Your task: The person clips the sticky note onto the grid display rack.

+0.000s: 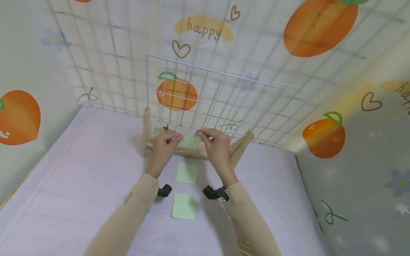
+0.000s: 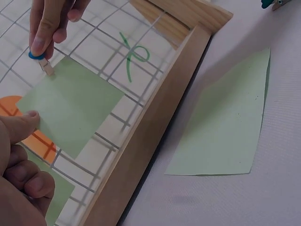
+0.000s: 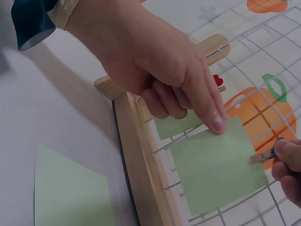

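A light green sheet of paper (image 1: 189,141) lies against the lower part of a white wire grid (image 1: 215,72). My left hand (image 1: 162,146) pinches the sheet's upper left corner between thumb and forefinger. At its upper right edge, my right hand (image 1: 218,144) pinches a small wooden clothespin (image 2: 46,66) with a blue end; its tip overlaps the paper. Left of this sheet hangs another green sheet (image 1: 161,131), partly behind my left hand, with a red-topped clothespin (image 1: 165,128) at its top.
The grid stands in a wooden base (image 1: 190,152) with slanted feet at both ends. In front, a green sheet (image 1: 187,173) and a nearer green sheet (image 1: 184,206) lie on the pale table cloth (image 1: 80,199). A fruit-patterned curtain (image 1: 128,21) hangs behind.
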`<act>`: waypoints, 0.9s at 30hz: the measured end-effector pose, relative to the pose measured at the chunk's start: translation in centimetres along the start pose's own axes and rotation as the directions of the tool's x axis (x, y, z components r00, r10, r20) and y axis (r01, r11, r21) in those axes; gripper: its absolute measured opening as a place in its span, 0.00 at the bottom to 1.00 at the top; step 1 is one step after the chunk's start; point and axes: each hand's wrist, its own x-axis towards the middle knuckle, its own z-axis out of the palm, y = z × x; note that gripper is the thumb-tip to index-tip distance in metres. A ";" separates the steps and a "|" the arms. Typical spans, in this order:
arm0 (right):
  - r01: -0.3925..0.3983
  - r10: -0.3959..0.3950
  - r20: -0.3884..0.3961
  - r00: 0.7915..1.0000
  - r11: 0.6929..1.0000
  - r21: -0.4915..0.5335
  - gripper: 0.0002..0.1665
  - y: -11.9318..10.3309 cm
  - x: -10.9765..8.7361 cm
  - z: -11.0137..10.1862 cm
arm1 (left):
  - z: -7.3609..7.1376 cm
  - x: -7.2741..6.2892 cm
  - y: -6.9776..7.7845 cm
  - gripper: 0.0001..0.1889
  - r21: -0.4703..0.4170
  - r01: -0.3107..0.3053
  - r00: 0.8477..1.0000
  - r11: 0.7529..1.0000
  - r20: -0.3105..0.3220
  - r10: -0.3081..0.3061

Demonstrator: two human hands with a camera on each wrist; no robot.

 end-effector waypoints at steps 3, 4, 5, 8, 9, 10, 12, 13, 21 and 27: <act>0.002 -0.002 -0.005 1.000 1.000 -0.018 0.06 0.0 0.0 0.4 | 0.1 0.0 0.0 0.07 -0.001 -0.008 1.000 1.000 -0.009 0.008; 0.006 -0.006 -0.009 1.000 1.000 -0.022 0.06 0.0 0.0 0.5 | 0.1 0.0 0.0 0.07 0.001 -0.011 1.000 1.000 -0.012 0.011; 0.005 -0.005 -0.013 1.000 1.000 -0.030 0.06 0.0 0.0 0.7 | 0.1 0.0 0.0 0.07 0.002 -0.013 1.000 1.000 -0.015 0.013; -0.002 0.001 -0.026 1.000 0.999 -0.045 0.06 -0.1 0.0 1.1 | 0.2 0.1 0.0 0.07 -0.005 -0.016 1.000 1.000 -0.016 0.016; -0.003 0.001 -0.032 0.999 0.999 -0.050 0.06 -0.1 0.0 1.2 | 0.2 0.1 -0.1 0.07 -0.007 -0.015 1.000 1.000 -0.017 0.015; -0.004 0.002 -0.038 0.999 0.999 -0.053 0.06 -0.1 0.0 1.3 | 0.2 0.1 -0.1 0.07 -0.009 -0.015 1.000 1.000 -0.016 0.014; -0.008 0.005 -0.048 0.999 0.998 -0.061 0.06 -0.1 -0.1 1.5 | 0.2 0.1 -0.1 0.08 -0.015 -0.012 1.000 1.000 -0.014 0.012; -0.006 0.003 -0.051 0.999 0.998 -0.065 0.06 -0.1 -0.1 1.6 | 0.3 0.1 -0.1 0.08 -0.015 -0.011 1.000 1.000 -0.013 0.011; -0.016 0.011 -0.041 0.999 0.990 -0.143 0.06 -0.6 -0.1 1.3 | 0.6 0.0 0.0 0.08 -0.004 -0.008 1.000 1.000 -0.020 0.008; -0.001 -0.001 -0.014 1.000 0.986 -0.167 0.10 -0.7 -0.2 1.0 | 0.8 0.0 -0.1 0.06 0.002 -0.005 0.999 1.000 -0.049 0.005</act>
